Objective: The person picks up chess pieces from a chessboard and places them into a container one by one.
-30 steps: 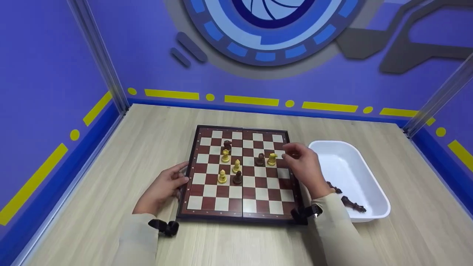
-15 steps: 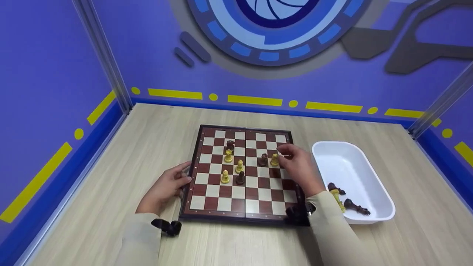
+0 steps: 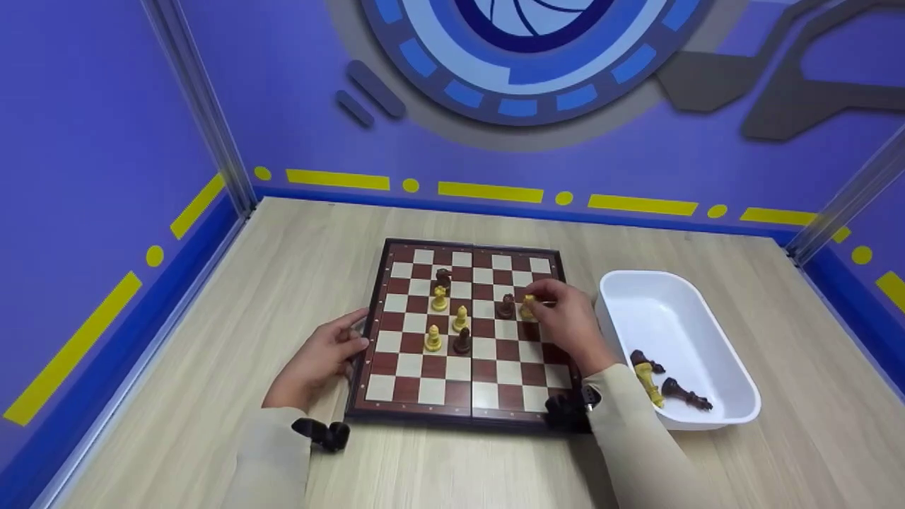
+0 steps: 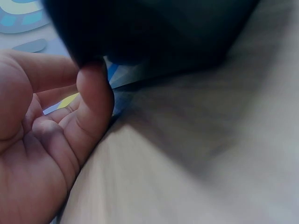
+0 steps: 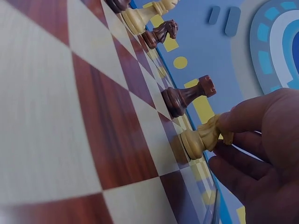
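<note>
My right hand (image 3: 565, 318) pinches the head of a cream-yellow chess knight (image 5: 198, 140) between thumb and fingertips. The knight's base stands on the chessboard (image 3: 452, 392) near its right edge. Just left of it is a dark brown rook (image 5: 184, 97). At the board's left edge, my left hand (image 3: 318, 360) holds the rim between thumb and fingers; its wrist view shows the dark side of the board at the fingertips. Left of the fold line stand a dark knight (image 3: 443, 278), a yellow crowned piece (image 3: 440, 300), two yellow bishops (image 3: 433, 339) and another dark piece (image 3: 462, 341).
A white plastic tray (image 3: 647, 283) sits right of the board, with dark chess pieces (image 3: 686, 394) and a yellow piece (image 3: 648, 385) lying in it. Below is a pale wooden tabletop (image 3: 318, 240), enclosed by blue-purple panels (image 3: 297, 106).
My right hand has moved left from beside the board's right edge and now pinches the yellow knight. The left hand stays at the board's edge. The view has shifted slightly.
</note>
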`<state>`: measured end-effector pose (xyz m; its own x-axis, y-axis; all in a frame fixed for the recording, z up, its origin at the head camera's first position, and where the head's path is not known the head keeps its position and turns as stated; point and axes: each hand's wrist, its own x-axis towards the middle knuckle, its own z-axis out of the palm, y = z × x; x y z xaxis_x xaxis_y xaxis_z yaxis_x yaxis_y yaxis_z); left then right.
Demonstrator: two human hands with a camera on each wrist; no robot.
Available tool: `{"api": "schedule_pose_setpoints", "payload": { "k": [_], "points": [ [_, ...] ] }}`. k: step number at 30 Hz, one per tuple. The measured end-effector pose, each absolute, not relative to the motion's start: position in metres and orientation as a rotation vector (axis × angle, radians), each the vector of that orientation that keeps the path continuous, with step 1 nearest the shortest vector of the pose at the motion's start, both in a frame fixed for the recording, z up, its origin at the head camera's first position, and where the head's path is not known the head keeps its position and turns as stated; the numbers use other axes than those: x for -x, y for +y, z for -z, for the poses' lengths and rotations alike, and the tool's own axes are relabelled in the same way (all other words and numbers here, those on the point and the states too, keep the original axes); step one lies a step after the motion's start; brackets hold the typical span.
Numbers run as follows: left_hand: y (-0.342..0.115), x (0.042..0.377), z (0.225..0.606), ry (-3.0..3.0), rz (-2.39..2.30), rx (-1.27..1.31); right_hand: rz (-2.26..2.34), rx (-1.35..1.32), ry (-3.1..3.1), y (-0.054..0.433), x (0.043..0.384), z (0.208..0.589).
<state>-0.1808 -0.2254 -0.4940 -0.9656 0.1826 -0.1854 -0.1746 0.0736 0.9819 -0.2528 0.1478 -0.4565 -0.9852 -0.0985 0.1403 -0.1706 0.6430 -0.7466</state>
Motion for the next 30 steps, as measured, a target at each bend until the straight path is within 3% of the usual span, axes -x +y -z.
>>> {"api": "schedule_pose_setpoints", "payload": {
  "k": [30],
  "points": [
    [-0.2275, 0.1826, 0.4965, 2.129, -1.934, -0.028, -1.285, -0.248, -2.68, 0.15, 0.249, 0.4583]
  ]
}}
